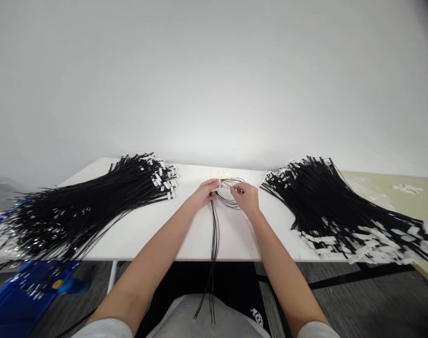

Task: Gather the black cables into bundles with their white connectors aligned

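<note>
Above the middle of the white table, my left hand [204, 193] is closed on a small white connector, most of it hidden by the fingers. Thin black wires [214, 230] hang from there past the table's front edge toward my lap, and others loop to the right. Close by on the right, my right hand [247, 197] pinches the looped wires [231, 203] between thumb and fingers. A small pile of white connectors [225, 174] lies on the table just behind both hands.
A big heap of black wires [94, 197] with white end pieces covers the table's left side, overhanging the front-left edge. Another heap [326, 202] lies on the right. White pieces [407, 188] rest on a cream surface further right. A blue bin [16, 300] stands below left.
</note>
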The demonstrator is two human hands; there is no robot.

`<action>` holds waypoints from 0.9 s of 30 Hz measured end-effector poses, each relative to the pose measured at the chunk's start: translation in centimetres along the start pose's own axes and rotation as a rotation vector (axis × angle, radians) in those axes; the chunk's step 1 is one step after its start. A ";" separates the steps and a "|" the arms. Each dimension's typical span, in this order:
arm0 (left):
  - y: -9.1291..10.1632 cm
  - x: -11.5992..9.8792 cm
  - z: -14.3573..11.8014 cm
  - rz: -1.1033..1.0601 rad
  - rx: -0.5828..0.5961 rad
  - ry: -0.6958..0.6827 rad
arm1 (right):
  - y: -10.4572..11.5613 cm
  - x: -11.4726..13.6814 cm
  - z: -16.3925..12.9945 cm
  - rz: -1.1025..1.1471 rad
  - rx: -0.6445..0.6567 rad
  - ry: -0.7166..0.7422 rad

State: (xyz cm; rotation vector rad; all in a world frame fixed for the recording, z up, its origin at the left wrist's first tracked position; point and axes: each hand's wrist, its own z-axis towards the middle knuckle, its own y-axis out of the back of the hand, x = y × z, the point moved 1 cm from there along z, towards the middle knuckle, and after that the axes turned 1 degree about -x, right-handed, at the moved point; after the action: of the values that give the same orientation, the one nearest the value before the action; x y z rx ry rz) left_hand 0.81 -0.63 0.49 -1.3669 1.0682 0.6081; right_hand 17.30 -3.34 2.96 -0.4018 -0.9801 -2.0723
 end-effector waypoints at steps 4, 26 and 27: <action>0.1 0.1 0.1 -0.006 0.008 -0.007 | -0.2 -0.1 -0.1 -0.013 -0.021 0.088; 0.1 0.1 0.0 0.064 0.021 -0.002 | -0.8 -0.7 -0.7 -0.243 -0.046 0.197; 0.1 0.1 0.0 0.067 0.029 -0.001 | -0.9 -0.8 -0.7 -0.250 -0.040 0.209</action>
State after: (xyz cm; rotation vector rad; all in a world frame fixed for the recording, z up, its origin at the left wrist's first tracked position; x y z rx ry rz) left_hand 0.81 -0.65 0.35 -1.3099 1.1213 0.6405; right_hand 17.16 -3.09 1.59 -0.0820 -0.9011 -2.3066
